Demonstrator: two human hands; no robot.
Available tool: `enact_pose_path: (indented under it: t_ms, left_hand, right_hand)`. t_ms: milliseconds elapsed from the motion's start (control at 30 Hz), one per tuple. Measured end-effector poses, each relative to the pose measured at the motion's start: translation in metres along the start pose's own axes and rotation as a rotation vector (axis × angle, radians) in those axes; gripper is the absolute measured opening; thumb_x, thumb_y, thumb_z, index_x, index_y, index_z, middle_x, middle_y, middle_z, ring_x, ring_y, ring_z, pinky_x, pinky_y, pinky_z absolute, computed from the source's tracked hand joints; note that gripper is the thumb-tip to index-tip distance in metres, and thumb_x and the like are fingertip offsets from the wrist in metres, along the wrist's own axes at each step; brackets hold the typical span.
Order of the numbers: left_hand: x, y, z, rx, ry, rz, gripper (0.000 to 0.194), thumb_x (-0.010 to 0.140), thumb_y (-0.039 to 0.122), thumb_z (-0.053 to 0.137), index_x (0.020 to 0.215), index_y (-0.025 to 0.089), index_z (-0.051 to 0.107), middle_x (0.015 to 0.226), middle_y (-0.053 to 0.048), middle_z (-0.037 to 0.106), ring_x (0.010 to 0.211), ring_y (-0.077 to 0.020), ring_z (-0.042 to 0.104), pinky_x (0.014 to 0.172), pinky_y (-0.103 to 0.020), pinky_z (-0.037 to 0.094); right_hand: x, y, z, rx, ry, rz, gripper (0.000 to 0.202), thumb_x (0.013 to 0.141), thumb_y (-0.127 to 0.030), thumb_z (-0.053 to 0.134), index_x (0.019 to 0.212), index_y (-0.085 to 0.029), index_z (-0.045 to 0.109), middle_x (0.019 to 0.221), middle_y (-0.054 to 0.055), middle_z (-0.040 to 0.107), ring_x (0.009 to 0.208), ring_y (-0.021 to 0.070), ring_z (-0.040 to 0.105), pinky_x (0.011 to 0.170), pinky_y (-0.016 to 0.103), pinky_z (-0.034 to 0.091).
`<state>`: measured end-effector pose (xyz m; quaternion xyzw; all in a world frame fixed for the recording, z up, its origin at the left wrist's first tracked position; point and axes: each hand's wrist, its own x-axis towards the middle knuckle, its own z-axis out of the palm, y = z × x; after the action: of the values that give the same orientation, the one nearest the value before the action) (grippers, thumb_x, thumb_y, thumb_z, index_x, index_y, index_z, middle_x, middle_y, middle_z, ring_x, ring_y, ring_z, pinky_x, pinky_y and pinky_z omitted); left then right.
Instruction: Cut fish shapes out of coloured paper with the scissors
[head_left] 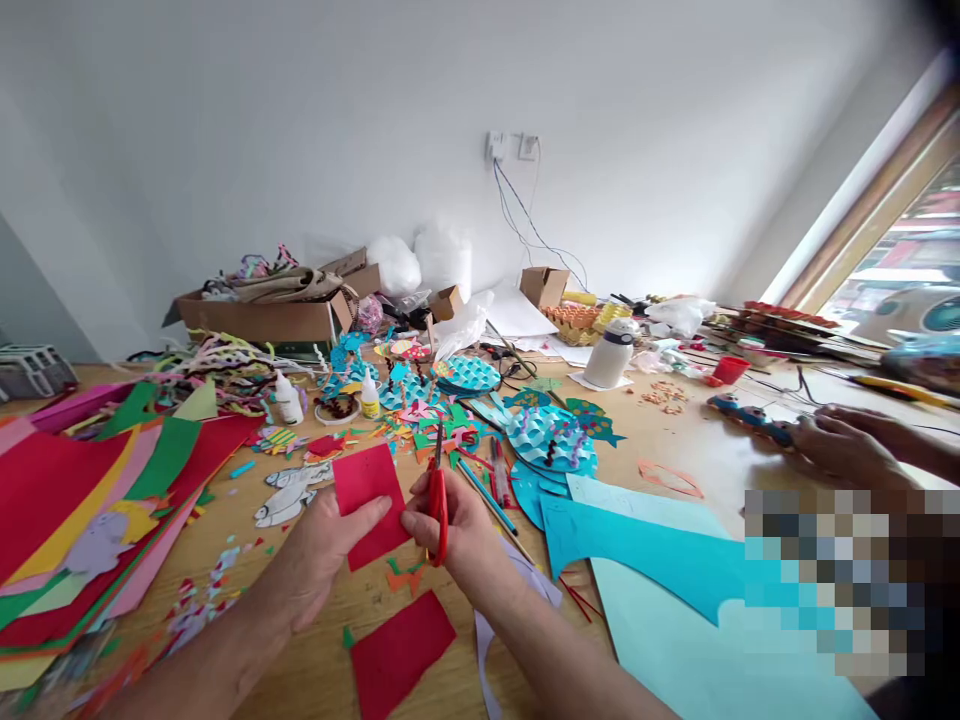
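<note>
My left hand (pixel 334 540) pinches a red paper rectangle (pixel 369 478) between thumb and fingers, holding it up over the table. Close to the paper's right edge, my right hand (pixel 450 520) grips red-handled scissors (pixel 438 490), their blades pointing up and away from me. Whether the blades are parted is hard to make out. Below my hands a second red paper piece (pixel 401 655) lies on the wood, with orange scraps (pixel 405 577) just above it. Black-and-white fish cutouts (pixel 289 495) lie left of the held paper.
Coloured paper sheets (pixel 67 490) are stacked at left. White glue bottles (pixel 287 398), blue wavy paper crafts (pixel 551 440) and a white flask (pixel 609 355) stand or lie beyond. Blue paper (pixel 637 555) covers the right front. Another person's hands (pixel 855 445) hold an egg-carton strip (pixel 750 418) at right.
</note>
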<state>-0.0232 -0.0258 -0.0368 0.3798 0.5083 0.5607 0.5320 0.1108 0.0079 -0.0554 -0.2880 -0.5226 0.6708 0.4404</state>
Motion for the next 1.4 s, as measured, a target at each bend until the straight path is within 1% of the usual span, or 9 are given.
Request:
enact_pose_path:
  t_ms: [300, 500, 600, 700, 800, 867, 1067, 1233, 1400]
  left_hand:
    - [-0.004, 0.003, 0.002, -0.075, 0.008, 0.049, 0.027, 0.067, 0.029, 0.069, 0.092, 0.02, 0.068, 0.085, -0.001, 0.074, 0.077, -0.0199, 0.066, 0.073, -0.028, 0.05]
    - [-0.003, -0.004, 0.0, 0.084, 0.008, 0.095, 0.013, 0.068, 0.031, 0.068, 0.07, 0.019, 0.064, 0.06, 0.004, 0.063, 0.053, -0.0108, 0.051, 0.045, -0.018, 0.039]
    - [-0.003, -0.005, 0.002, 0.177, 0.022, 0.131, 0.014, 0.067, 0.03, 0.067, 0.066, 0.018, 0.06, 0.053, 0.006, 0.056, 0.048, -0.0106, 0.045, 0.042, -0.019, 0.037]
    - [-0.003, -0.001, 0.004, 0.183, 0.057, 0.139, 0.012, 0.065, 0.029, 0.067, 0.068, 0.019, 0.06, 0.056, 0.005, 0.059, 0.049, -0.0117, 0.048, 0.045, -0.021, 0.039]
    - [-0.002, 0.009, -0.001, 0.132, 0.102, 0.149, 0.014, 0.062, 0.028, 0.069, 0.066, 0.018, 0.061, 0.058, 0.004, 0.061, 0.051, -0.0126, 0.051, 0.047, -0.022, 0.042]
    - [0.0, 0.017, -0.006, 0.07, 0.132, 0.147, 0.016, 0.059, 0.028, 0.072, 0.066, 0.019, 0.061, 0.059, 0.004, 0.062, 0.054, -0.0137, 0.054, 0.049, -0.023, 0.046]
    - [0.005, 0.03, -0.019, -0.004, 0.157, 0.202, 0.012, 0.063, 0.025, 0.07, 0.069, 0.018, 0.063, 0.06, 0.002, 0.066, 0.058, -0.0151, 0.059, 0.055, -0.026, 0.052]
    - [0.006, 0.035, -0.012, 0.024, 0.137, 0.206, 0.01, 0.066, 0.026, 0.068, 0.065, 0.016, 0.064, 0.061, -0.001, 0.067, 0.062, -0.0171, 0.061, 0.054, -0.026, 0.053]
    - [0.003, 0.031, -0.002, 0.039, 0.115, 0.187, 0.011, 0.065, 0.027, 0.067, 0.064, 0.017, 0.064, 0.061, -0.002, 0.067, 0.063, -0.0186, 0.061, 0.055, -0.027, 0.053]
  right_hand:
    - [0.005, -0.001, -0.006, 0.04, 0.043, -0.079, 0.03, 0.06, -0.026, 0.07, 0.076, -0.018, 0.046, 0.059, -0.006, 0.053, 0.052, 0.008, 0.043, 0.049, 0.02, 0.031]
    - [0.005, -0.002, -0.006, 0.07, 0.088, -0.109, 0.027, 0.059, -0.021, 0.067, 0.076, -0.018, 0.046, 0.057, -0.006, 0.051, 0.048, 0.0068, 0.04, 0.047, 0.018, 0.029]
    - [0.004, -0.004, -0.005, 0.057, 0.097, -0.112, 0.029, 0.059, -0.021, 0.068, 0.078, -0.018, 0.046, 0.058, -0.006, 0.051, 0.05, 0.0069, 0.04, 0.047, 0.018, 0.03]
    - [0.002, -0.007, -0.005, -0.016, 0.105, -0.091, 0.028, 0.06, -0.024, 0.068, 0.078, -0.017, 0.047, 0.06, -0.006, 0.05, 0.052, 0.0077, 0.042, 0.048, 0.018, 0.033]
    - [0.001, -0.008, -0.004, -0.178, 0.053, -0.065, 0.017, 0.07, -0.029, 0.058, 0.07, -0.017, 0.046, 0.057, -0.005, 0.045, 0.05, 0.0088, 0.043, 0.045, 0.019, 0.033]
    - [0.0, -0.008, -0.004, -0.277, 0.005, -0.023, 0.02, 0.076, -0.031, 0.05, 0.064, -0.018, 0.044, 0.052, -0.006, 0.042, 0.047, 0.0086, 0.042, 0.043, 0.019, 0.033]
    - [-0.004, -0.002, -0.002, -0.475, -0.108, 0.104, 0.025, 0.079, -0.031, 0.043, 0.058, -0.018, 0.042, 0.044, -0.007, 0.034, 0.039, 0.007, 0.035, 0.037, 0.018, 0.025]
    - [-0.01, -0.003, 0.001, -0.454, -0.19, 0.081, 0.026, 0.08, -0.033, 0.042, 0.058, -0.018, 0.04, 0.048, -0.006, 0.035, 0.042, 0.0071, 0.038, 0.04, 0.017, 0.029]
    - [-0.011, -0.007, 0.003, -0.475, -0.204, 0.068, 0.029, 0.083, -0.037, 0.04, 0.062, -0.017, 0.045, 0.048, -0.005, 0.042, 0.044, 0.008, 0.042, 0.044, 0.017, 0.033]
